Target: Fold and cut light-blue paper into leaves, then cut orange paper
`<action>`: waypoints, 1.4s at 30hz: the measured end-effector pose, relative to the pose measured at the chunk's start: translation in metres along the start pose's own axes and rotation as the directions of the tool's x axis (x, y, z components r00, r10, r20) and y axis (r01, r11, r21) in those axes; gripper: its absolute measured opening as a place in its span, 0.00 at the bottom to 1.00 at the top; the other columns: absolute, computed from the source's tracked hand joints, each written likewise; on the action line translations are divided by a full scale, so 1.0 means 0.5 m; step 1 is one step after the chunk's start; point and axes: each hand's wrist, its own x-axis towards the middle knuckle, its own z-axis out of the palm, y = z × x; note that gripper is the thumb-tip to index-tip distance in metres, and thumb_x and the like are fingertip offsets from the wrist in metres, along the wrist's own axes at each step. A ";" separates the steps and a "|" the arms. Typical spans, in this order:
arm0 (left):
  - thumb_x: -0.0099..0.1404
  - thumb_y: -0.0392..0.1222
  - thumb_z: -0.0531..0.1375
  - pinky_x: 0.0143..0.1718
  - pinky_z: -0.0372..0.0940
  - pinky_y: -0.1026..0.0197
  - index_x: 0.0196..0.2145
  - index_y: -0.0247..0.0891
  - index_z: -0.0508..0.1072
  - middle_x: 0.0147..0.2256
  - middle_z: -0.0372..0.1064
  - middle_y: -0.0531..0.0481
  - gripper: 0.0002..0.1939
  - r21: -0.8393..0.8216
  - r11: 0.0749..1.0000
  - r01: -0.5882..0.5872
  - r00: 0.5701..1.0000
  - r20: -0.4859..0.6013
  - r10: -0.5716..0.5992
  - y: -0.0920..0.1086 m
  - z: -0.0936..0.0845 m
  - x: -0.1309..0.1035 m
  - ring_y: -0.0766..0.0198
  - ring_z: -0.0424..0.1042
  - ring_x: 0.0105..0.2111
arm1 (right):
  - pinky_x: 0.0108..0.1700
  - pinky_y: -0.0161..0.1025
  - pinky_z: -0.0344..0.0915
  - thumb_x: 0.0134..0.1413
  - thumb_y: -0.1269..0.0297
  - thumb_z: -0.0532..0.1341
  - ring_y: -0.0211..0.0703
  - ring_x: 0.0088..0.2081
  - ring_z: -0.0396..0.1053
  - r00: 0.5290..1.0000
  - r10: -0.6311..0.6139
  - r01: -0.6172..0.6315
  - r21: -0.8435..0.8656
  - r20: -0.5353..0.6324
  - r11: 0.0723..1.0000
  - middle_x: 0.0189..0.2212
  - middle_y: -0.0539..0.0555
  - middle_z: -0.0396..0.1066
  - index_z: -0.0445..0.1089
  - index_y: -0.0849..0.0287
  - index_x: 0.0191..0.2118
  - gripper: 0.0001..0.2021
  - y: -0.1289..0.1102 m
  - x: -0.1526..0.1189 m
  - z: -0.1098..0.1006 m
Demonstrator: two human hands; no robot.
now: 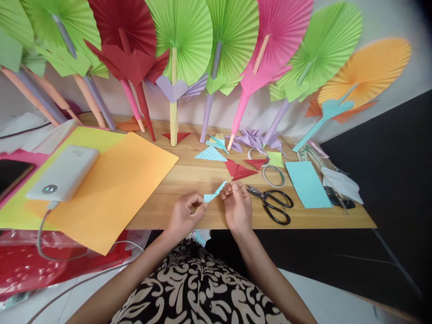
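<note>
My left hand pinches one end of a small folded strip of light blue paper above the front of the wooden table. The strip rises toward my right hand, whose curled fingers are at its far tip. Whether those fingers grip the tip or only stand beside it, I cannot tell. Black-handled scissors lie just right of my right hand. Beyond my hands are red folded paper pieces and a pleated light blue paper triangle.
Two tape rolls and a blue paper sheet lie to the right. On the left, a white power bank with a cable rests on yellow and orange sheets. Several pleated paper fans lean on the wall behind.
</note>
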 end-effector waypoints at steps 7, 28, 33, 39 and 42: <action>0.63 0.46 0.58 0.29 0.57 0.66 0.24 0.36 0.65 0.23 0.60 0.55 0.14 -0.129 0.991 0.036 0.997 -0.056 -0.044 -0.008 0.001 0.002 0.68 0.60 0.26 | 0.32 0.34 0.57 0.56 0.55 0.64 0.36 0.28 0.59 0.938 0.098 0.047 -0.402 0.332 0.914 0.24 0.46 0.63 0.67 0.58 0.29 0.12 -0.013 -0.027 0.014; 0.62 0.41 0.56 0.29 0.60 0.66 0.23 0.37 0.68 0.22 0.65 0.53 0.11 -0.015 1.000 -0.012 0.999 -0.047 0.011 -0.009 0.004 0.007 0.66 0.66 0.26 | 0.40 0.40 0.63 0.58 0.67 0.56 0.46 0.34 0.72 0.845 -0.200 0.514 -0.856 0.497 0.047 0.30 0.54 0.77 0.75 0.56 0.36 0.09 -0.151 0.317 0.038; 0.62 0.42 0.56 0.29 0.59 0.66 0.23 0.37 0.68 0.23 0.66 0.53 0.11 -0.057 0.998 -0.006 0.999 -0.050 0.004 -0.009 0.001 0.005 0.66 0.66 0.26 | 0.48 0.44 0.65 0.65 0.67 0.51 0.50 0.46 0.72 0.778 -0.173 0.605 -0.795 0.604 -0.054 0.44 0.59 0.77 0.73 0.58 0.50 0.15 -0.114 0.243 0.028; 0.62 0.45 0.57 0.28 0.59 0.66 0.23 0.37 0.67 0.22 0.64 0.54 0.13 -0.085 0.996 0.001 0.997 -0.079 -0.008 -0.002 -0.003 0.003 0.67 0.64 0.24 | 0.57 0.48 0.62 0.59 0.71 0.59 0.52 0.53 0.68 0.684 0.018 0.723 -0.675 0.729 -0.146 0.51 0.59 0.74 0.73 0.57 0.51 0.15 -0.057 0.180 0.004; 0.62 0.47 0.58 0.27 0.59 0.66 0.23 0.37 0.67 0.21 0.62 0.54 0.14 -0.131 0.991 0.001 0.996 -0.088 -0.013 0.001 -0.003 0.002 0.68 0.61 0.23 | 0.63 0.56 0.53 0.60 0.71 0.58 0.55 0.57 0.66 0.686 0.028 0.718 -0.671 0.727 -0.186 0.55 0.61 0.72 0.71 0.58 0.55 0.17 -0.043 0.179 0.015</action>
